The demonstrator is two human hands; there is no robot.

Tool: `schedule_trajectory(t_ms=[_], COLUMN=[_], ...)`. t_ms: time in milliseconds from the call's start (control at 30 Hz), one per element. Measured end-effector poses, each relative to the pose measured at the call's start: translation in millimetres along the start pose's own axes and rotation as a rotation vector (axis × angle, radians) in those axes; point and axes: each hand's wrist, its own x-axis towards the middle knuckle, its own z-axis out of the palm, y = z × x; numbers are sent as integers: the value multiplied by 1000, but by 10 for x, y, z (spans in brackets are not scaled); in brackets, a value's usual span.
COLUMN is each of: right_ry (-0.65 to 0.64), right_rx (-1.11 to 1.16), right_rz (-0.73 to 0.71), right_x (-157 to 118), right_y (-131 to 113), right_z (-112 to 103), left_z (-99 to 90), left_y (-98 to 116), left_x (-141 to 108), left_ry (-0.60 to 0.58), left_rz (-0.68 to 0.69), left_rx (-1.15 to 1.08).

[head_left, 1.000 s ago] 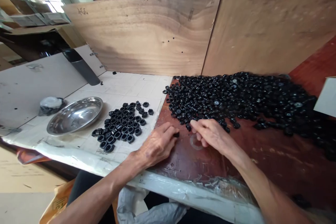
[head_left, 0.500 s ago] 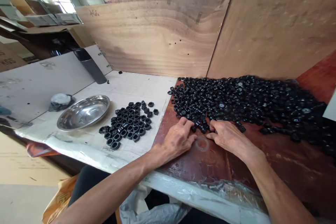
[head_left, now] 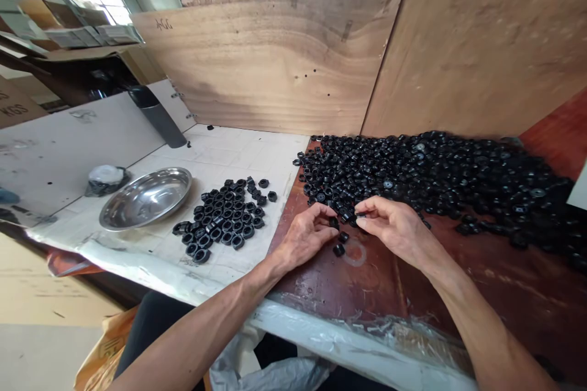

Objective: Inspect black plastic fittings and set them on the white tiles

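Near the front edge of the big heap of black plastic nuts (head_left: 413, 165), my left hand (head_left: 306, 233) pinches one black nut (head_left: 334, 222) between thumb and fingers. My right hand (head_left: 389, 225) is closed, its fingertips pinching a small black nut (head_left: 361, 215), mostly hidden. Two loose black nuts, one of them nearest me (head_left: 339, 250), lie on the brown board just below the gap between my hands. To the left, a smaller group of black ring-shaped nuts (head_left: 224, 214) lies on the white surface, mostly with holes facing up.
A shallow steel bowl (head_left: 149, 198) stands left of the smaller group. Behind it are a plastic-wrapped bundle (head_left: 106, 177) and a dark bottle (head_left: 158, 116) leaning at the side panel. A tall plywood board (head_left: 275, 67) closes off the back of the table.
Both hands have lifted slightly from the heap's edge, each now pinching a nut. Two loose nuts now show on the brown board below them.
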Motion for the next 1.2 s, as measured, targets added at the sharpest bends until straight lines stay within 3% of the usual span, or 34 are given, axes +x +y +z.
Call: schedule_trajectory(t_ms=[167, 367, 500, 700, 933, 1033, 1200], right_ry=[-26, 30, 134, 151, 197, 185, 138], right_rx=[312, 681, 656, 436, 266, 205, 166], right_rz=[8, 90, 43, -97, -123, -153, -104], right_x=[-36, -28, -7, -48, -51, -42, -46], right_y=[-109, -39, -16, -76, -38, -45, -111], right_z=[35, 100, 158, 257, 286, 272, 254], left_z=[-19, -24, -23, -13, 16, 10, -43], left_y=[117, 146, 166, 187, 125, 67, 24], left_x=[-7, -26, -17, -12, -37, -38, -36], left_ry=[-77, -54, -20, 29, 44, 70, 94], left_rz=[-76, -69, -54, -52, -15, 83, 397], left_rx=[-447, -560, -562, -565, -500, -364, -9])
